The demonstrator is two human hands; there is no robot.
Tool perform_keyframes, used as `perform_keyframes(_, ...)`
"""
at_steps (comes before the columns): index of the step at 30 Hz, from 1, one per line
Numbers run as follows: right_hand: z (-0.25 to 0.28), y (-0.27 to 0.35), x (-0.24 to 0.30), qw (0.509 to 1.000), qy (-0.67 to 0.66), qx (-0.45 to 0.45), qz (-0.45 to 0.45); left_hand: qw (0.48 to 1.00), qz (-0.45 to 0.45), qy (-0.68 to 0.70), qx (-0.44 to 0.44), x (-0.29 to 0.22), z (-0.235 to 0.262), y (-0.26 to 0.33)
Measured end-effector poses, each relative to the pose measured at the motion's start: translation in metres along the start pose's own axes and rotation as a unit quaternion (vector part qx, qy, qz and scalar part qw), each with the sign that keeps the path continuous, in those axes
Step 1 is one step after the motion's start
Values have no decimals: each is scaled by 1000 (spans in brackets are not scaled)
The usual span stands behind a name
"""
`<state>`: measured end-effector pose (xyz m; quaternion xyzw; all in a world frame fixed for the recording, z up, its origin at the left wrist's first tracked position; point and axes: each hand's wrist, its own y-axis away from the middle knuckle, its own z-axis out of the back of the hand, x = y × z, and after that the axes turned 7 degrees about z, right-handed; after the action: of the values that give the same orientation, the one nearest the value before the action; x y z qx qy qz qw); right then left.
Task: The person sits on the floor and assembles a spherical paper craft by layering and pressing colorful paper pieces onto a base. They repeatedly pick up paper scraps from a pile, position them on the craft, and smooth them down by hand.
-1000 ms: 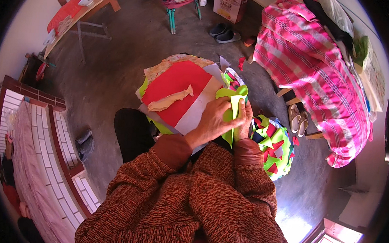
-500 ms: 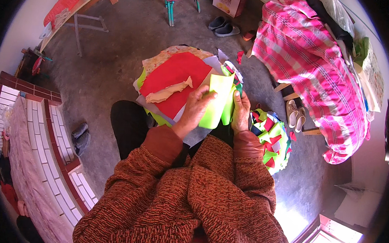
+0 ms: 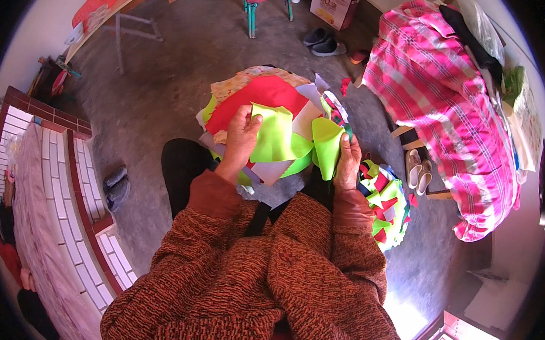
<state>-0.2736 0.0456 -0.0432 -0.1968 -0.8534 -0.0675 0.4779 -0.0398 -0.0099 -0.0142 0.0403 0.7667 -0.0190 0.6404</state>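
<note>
My left hand (image 3: 242, 137) pinches the upper left edge of a bright yellow-green cloth piece (image 3: 276, 134), which hangs spread out over my lap. My right hand (image 3: 347, 163) is closed on a folded yellow-green cloth piece (image 3: 326, 145) with a dark green edge by the fingertips. Whether the two green parts are joined, I cannot tell. Beyond and below them lies a broad stack of cloth pieces, with a red one (image 3: 267, 92) and a floral one (image 3: 234, 83) showing. A tan scrap is mostly hidden behind my left hand.
To the right of my knee is a heap of colourful scraps (image 3: 385, 205). A pink plaid cloth (image 3: 433, 110) covers furniture on the right, with pale shoes (image 3: 418, 171) beside it. Dark slippers (image 3: 324, 42) and a carton (image 3: 333, 7) stand ahead. Grey slippers (image 3: 116, 186) lie left.
My left hand has moved left, away from the right hand, drawing the green cloth out wide. The tan scrap is now mostly covered. My right hand stays near its place, still holding green cloth.
</note>
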Motion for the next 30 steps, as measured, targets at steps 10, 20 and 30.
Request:
perform_keyframes(10, 0, 0, 5, 1000, 29, -1, 12, 986, -25, 113, 118, -72, -37, 4)
perform_keyframes(20, 4, 0, 7, 999, 13, -27, 26, 992, 84, -89, 42, -1, 19, 8)
perform_keyframes(30, 4, -1, 6, 999, 29, -21, 25, 970, 27, -241, -1, -2, 24, 16)
